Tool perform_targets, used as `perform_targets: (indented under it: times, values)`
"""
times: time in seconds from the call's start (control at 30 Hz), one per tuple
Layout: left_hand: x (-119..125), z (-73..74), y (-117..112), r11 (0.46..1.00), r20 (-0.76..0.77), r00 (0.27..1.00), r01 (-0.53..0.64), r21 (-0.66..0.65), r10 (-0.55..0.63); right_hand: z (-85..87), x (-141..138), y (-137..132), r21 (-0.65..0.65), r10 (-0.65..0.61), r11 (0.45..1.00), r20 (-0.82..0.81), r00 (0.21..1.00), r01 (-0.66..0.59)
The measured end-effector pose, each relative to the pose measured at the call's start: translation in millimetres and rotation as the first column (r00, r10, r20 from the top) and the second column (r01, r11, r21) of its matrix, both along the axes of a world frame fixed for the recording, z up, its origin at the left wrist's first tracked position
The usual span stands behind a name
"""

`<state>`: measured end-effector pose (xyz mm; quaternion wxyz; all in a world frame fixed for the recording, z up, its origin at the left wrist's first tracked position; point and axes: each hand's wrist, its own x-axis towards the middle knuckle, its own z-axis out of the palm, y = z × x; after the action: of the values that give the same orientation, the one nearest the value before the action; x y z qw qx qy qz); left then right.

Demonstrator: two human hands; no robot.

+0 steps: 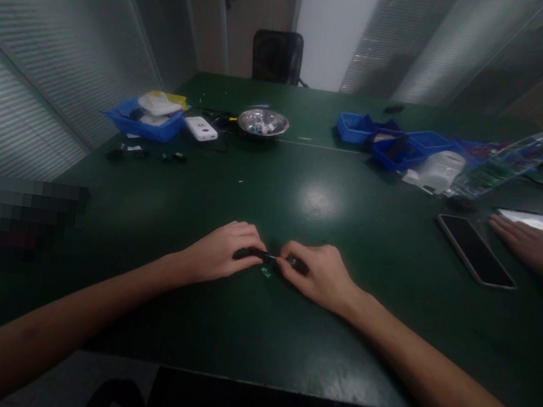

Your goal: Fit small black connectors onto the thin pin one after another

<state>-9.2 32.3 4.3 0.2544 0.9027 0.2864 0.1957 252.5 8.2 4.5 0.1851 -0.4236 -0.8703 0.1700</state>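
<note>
My left hand [216,253] is closed, its thumb and fingers pinching a small black piece [248,253] low over the green tabletop. My right hand [325,275] is closed too, around a slim dark tool [298,265]. A thin pale shaft runs from it toward the black piece, and the two seem to meet between my fingertips. Blur and dim light hide what kind of piece or tool these are. Just below the fingertips, a tiny green circuit board [266,272] lies on the table.
Another person's hand [538,248] rests at right on white paper, beside a phone [477,252]. Farther back are a metal bowl [261,133] of small parts, a white device [201,128], blue bins [355,129], a blue tray [131,123] and a tilted plastic bottle [514,160].
</note>
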Motion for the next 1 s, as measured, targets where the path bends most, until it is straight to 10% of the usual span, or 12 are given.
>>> perform_targets:
  times: [0.57,0.8,1.0]
  values:
    - [-3.7,10.6,-3.8,0.947,-0.065,0.961,0.277,0.165,-0.269,1.1,2.2,3.1,-0.049,-0.115,0.993,-0.198,0.974,0.107]
    - [-59.8,3.3,45.6,0.950,-0.133,0.983,-0.078,0.302,0.123,1.3,3.1,1.7,-0.063,-0.116,0.992,-0.174,0.978,0.106]
    - [-133.7,-2.3,87.7,0.786,-0.217,0.784,-0.474,0.397,0.582,2.0,4.2,0.5,-0.066,-0.100,0.994,-0.162,0.982,0.091]
